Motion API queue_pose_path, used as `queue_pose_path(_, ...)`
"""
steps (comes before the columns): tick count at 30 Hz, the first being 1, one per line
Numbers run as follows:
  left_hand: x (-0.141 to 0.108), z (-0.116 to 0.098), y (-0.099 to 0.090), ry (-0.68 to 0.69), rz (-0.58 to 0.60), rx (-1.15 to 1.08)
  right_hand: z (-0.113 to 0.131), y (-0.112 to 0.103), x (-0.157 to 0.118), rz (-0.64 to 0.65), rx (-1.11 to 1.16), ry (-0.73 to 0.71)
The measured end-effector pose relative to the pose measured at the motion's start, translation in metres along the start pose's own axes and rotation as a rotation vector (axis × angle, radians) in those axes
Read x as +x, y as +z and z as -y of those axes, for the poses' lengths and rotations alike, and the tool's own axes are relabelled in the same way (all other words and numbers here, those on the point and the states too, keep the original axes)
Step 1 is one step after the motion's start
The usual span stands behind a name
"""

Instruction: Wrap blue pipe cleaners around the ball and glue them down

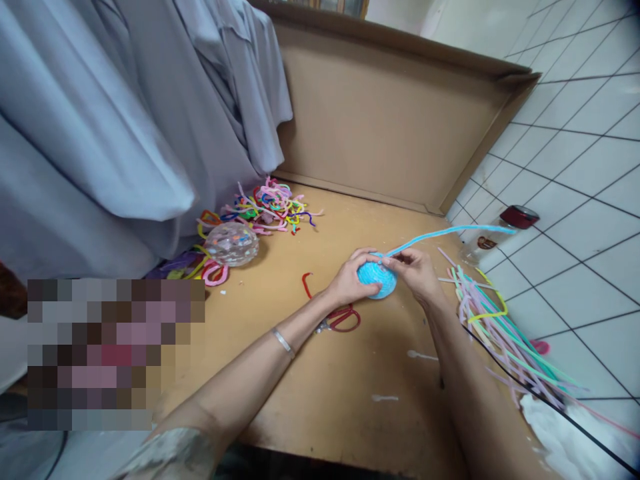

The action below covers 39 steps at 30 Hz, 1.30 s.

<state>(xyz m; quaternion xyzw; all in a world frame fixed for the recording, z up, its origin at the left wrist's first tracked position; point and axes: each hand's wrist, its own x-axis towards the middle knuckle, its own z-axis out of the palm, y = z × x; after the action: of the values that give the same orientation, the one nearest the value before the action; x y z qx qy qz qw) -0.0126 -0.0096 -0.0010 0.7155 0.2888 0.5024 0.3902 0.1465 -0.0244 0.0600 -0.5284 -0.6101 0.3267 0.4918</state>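
A round ball of light-blue pipe cleaner [378, 277], wound in coils, sits above the table in front of me. My left hand [349, 280] is closed around its left side, thumb on the front and fingers over the top. At the ball's upper right, my right hand [419, 272] pinches the blue pipe cleaner tail [450, 231], whose free length sticks out to the right. Red-handled scissors [346, 319] lie on the table under my left wrist, their blades partly hidden. A short red pipe cleaner piece [306, 284] rests just beyond my left forearm.
A tangled pile of colourful pipe cleaners [273, 203] and a clear ball [233, 245] stand at the left. Straight pipe cleaners [485, 310] lie right, near a red-lidded jar [520, 217] and white fluff [575, 430]. A cardboard panel [390, 107] closes the back; grey cloth [150, 113] hangs left.
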Motion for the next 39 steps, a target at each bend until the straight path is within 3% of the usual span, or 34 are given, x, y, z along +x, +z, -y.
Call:
queue_pose_path(8, 0.0, 0.0, 0.002, 0.01, -0.01, -0.029, 0.006, 0.009, -0.003, -0.071, -0.054, -0.008)
queue_pose_path(16, -0.002, 0.002, 0.0, 0.001, 0.001, -0.019, 0.008, 0.01, -0.004, -0.017, -0.161, -0.118)
queue_pose_path(22, 0.0, 0.012, 0.004, -0.032, -0.106, -0.051, 0.019, 0.008, -0.008, 0.069, -0.344, -0.283)
queue_pose_path(25, 0.001, 0.012, 0.004, -0.118, -0.145, -0.063, 0.021, -0.006, -0.008, -0.02, -0.509, -0.3)
queue_pose_path(28, 0.002, 0.01, 0.001, -0.222, -0.181, -0.098, 0.013, -0.026, -0.003, -0.134, -0.877, -0.107)
queue_pose_path(30, 0.003, 0.01, -0.001, -0.268, -0.2, -0.125, 0.002, -0.037, 0.001, -0.148, -1.13, 0.178)
queue_pose_path(32, 0.004, 0.011, -0.001, -0.291, -0.224, -0.152, -0.01, -0.044, 0.004, -0.088, -1.235, 0.418)
queue_pose_path(35, 0.005, 0.012, -0.002, -0.292, -0.249, -0.181, -0.028, -0.049, 0.006, 0.016, -1.301, 0.546)
queue_pose_path(39, 0.004, 0.012, -0.002, -0.277, -0.237, -0.183, -0.043, -0.053, 0.004, 0.038, -1.291, 0.555)
